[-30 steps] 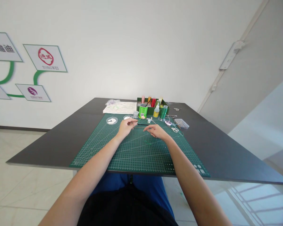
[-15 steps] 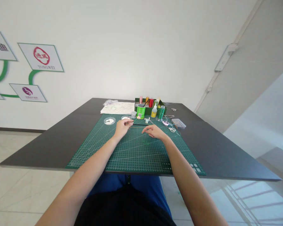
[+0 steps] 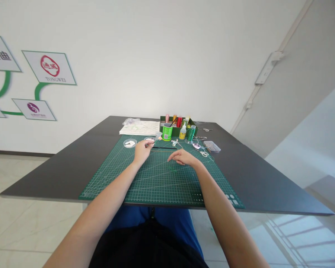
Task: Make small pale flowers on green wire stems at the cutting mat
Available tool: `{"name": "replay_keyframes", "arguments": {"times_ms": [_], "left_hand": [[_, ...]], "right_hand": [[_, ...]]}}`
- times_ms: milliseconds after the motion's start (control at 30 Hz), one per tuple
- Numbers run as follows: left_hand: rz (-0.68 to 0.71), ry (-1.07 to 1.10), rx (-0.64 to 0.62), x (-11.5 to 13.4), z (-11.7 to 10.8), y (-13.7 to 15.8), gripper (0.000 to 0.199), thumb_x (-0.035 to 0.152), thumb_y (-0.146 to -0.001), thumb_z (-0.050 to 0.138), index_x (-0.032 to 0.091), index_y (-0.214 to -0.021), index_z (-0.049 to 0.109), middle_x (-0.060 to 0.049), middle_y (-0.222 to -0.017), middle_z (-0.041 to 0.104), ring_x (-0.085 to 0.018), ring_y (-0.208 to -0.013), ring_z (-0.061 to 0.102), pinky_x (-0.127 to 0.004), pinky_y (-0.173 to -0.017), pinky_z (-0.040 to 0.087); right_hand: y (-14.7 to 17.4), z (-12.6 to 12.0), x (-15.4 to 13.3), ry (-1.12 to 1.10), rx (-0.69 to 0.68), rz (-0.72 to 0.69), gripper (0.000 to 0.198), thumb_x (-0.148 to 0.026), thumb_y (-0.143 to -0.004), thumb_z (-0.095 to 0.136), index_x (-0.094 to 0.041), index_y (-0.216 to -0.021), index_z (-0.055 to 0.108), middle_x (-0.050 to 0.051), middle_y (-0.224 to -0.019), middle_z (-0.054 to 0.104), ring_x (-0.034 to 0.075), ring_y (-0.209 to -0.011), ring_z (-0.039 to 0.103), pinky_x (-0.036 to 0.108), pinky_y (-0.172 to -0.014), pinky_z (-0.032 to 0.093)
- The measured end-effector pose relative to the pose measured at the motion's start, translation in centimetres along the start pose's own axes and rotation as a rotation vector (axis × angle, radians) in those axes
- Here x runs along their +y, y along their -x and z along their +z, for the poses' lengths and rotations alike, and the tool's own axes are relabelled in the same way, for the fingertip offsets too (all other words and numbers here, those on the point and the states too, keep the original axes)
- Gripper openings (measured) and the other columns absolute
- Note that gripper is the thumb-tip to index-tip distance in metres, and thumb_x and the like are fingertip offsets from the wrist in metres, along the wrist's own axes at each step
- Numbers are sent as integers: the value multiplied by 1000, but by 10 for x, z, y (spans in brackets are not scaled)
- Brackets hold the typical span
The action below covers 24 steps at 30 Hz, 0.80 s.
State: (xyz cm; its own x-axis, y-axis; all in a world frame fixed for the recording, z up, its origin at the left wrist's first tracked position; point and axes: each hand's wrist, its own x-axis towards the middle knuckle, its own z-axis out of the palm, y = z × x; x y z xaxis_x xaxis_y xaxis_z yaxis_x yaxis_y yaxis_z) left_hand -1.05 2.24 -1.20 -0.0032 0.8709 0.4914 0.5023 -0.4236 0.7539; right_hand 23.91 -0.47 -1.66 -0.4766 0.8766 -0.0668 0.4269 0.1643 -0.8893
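My left hand [image 3: 143, 151] is raised over the far part of the green cutting mat [image 3: 153, 182], thumb and fingers pinched on a thin stem. A small pinkish piece [image 3: 159, 138] shows at the stem's far end; its kind is too small to make out. To the right, my right hand [image 3: 182, 157] hovers low over the mat, index finger stretched downward and the others loosely bent, with nothing visible in it. Between the hands lie a slim black rod [image 3: 164, 147] and a thin brownish stick [image 3: 162, 150]. Faint green thread [image 3: 173, 168] lies below my right fingers.
Beyond the hands stand a green can [image 3: 167, 132], a glue bottle [image 3: 182, 132], a green thread spool [image 3: 191, 133] and a box of spools [image 3: 194, 125]. Shallow dishes [image 3: 130, 143], white sheets [image 3: 139, 127], scissors [image 3: 204, 153] and a clear plastic case [image 3: 212, 146] surround them.
My left hand has shifted slightly left, and the pinkish piece has moved left with it, away from the front of the green can. My right hand has hardly moved.
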Motion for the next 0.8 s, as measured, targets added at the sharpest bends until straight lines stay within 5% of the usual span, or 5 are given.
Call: {"name": "replay_keyframes", "arguments": {"times_ms": [433, 800], "left_hand": [[41, -111, -13, -3, -1, 1, 16, 12, -85, 69, 18, -95, 79, -6, -95, 78, -19, -83, 70, -33, -84, 54], [100, -208, -98, 0, 3, 7, 17, 12, -86, 67, 20, -95, 79, -5, -97, 78, -20, -87, 70, -32, -85, 53]], "right_hand": [[14, -3, -11, -359, -369, -87, 38, -27, -87, 63, -3, -116, 71, -12, -38, 39, 5, -36, 22, 21, -40, 19], [18, 2, -20, -437, -497, -123, 44, -31, -94, 62, -1, -127, 66, -12, -37, 38, 5, -32, 23, 21, -38, 17]]}}
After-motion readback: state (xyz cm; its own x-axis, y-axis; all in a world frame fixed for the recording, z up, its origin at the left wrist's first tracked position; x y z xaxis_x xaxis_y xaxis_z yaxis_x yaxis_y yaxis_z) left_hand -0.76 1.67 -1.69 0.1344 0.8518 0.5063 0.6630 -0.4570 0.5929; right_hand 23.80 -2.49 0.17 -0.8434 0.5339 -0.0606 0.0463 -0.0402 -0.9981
